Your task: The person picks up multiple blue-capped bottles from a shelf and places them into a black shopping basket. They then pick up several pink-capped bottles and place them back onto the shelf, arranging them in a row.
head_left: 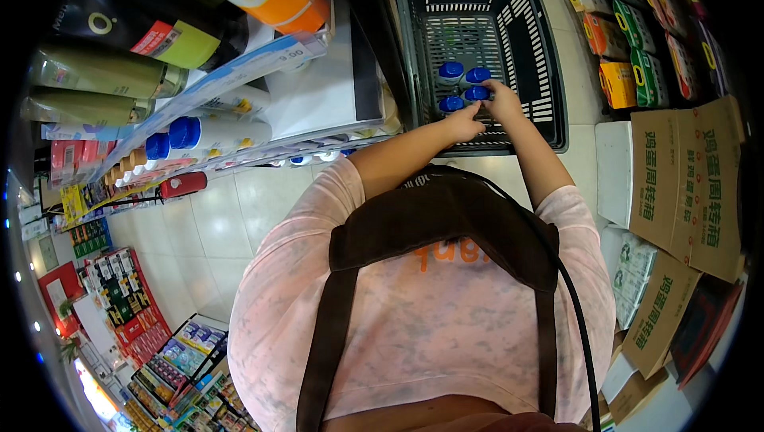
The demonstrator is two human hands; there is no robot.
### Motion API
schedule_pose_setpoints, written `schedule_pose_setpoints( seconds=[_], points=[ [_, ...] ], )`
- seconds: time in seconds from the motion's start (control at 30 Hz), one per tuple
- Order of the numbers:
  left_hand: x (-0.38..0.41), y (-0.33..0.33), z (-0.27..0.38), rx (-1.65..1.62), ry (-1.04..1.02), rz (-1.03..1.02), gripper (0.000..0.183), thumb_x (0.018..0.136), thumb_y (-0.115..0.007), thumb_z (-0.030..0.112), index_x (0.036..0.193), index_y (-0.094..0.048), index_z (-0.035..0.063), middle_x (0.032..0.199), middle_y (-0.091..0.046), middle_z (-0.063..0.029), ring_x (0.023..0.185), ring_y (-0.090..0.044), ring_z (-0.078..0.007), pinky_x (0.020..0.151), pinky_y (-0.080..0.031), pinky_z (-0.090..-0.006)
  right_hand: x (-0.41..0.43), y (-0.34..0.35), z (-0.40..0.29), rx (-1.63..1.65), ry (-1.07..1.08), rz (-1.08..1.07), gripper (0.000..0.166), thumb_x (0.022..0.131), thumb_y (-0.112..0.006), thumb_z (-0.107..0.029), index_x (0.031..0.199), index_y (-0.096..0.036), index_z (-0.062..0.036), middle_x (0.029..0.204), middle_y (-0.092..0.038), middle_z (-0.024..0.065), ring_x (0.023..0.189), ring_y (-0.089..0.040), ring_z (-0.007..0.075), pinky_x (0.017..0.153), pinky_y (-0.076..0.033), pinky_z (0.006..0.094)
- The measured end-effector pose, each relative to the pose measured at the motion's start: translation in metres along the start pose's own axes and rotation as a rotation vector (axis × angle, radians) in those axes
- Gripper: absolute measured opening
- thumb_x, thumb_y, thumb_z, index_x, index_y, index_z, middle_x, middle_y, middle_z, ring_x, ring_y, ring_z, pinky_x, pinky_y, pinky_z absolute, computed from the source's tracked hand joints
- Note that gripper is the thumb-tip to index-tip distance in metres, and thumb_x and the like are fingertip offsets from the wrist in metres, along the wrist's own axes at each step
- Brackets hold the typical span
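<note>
Several white bottles with blue caps stand upright, close together, in the near part of a black plastic shopping basket [552, 82]. My right hand [504, 100] reaches over the basket's right side, its fingertips at the two right-hand bottle caps, a back cap [477, 75] and a front cap [476, 93]. Whether those fingers grip a bottle is hard to tell. My left hand [467, 125] is just in front of the bottles, index finger stretched towards the front right cap and fingers apart. Nothing shows in its grasp. On the left side stand another back cap [450, 69] and a front cap [451, 103].
Store shelving [322, 91] at left holds bottles, among them blue-capped white bottles [185, 132]. Cardboard cartons [686, 187] and a white box [615, 172] stand on the right, below bagged goods [621, 32]. A black cable [576, 306] runs down my front. The floor [233, 211] is pale tile.
</note>
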State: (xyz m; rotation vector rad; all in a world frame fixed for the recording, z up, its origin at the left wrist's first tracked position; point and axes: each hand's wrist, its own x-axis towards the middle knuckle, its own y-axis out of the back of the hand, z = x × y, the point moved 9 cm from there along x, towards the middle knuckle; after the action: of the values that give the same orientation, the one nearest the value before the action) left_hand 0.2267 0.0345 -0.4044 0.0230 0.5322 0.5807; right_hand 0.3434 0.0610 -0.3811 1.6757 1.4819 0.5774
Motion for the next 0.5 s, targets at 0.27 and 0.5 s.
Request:
schedule_pose_setpoints(
  seconds=[0.27,0.5],
  points=[
    [-0.1,0.01,0.066,-0.056,-0.168,-0.239,0.056,0.088,-0.056,0.019,0.139,-0.035,0.0092,0.13,-0.046,-0.0166,0.117,-0.045,-0.0196,0.095,-0.037,-0.03,-0.035,0.058,-0.052,0.116,0.104,0.119,0.036,0.077,-0.07,-0.013,0.109,-0.058,-0.0037,0.098,-0.065,0.0107,0.077,-0.063,0.0173,0.068,-0.051,0.0267],
    [-0.225,0.074,0.118,-0.086,-0.336,-0.14,0.045,0.092,-0.052,0.017,0.134,-0.041,0.0042,0.131,-0.048,-0.0092,0.115,-0.047,-0.0135,0.099,-0.035,-0.0306,-0.09,0.097,-0.182,0.34,0.241,-0.236,0.013,0.081,-0.064,-0.004,0.093,-0.062,-0.0003,0.086,-0.064,0.006,0.075,-0.06,0.0112,0.067,-0.048,0.0234]
  ],
)
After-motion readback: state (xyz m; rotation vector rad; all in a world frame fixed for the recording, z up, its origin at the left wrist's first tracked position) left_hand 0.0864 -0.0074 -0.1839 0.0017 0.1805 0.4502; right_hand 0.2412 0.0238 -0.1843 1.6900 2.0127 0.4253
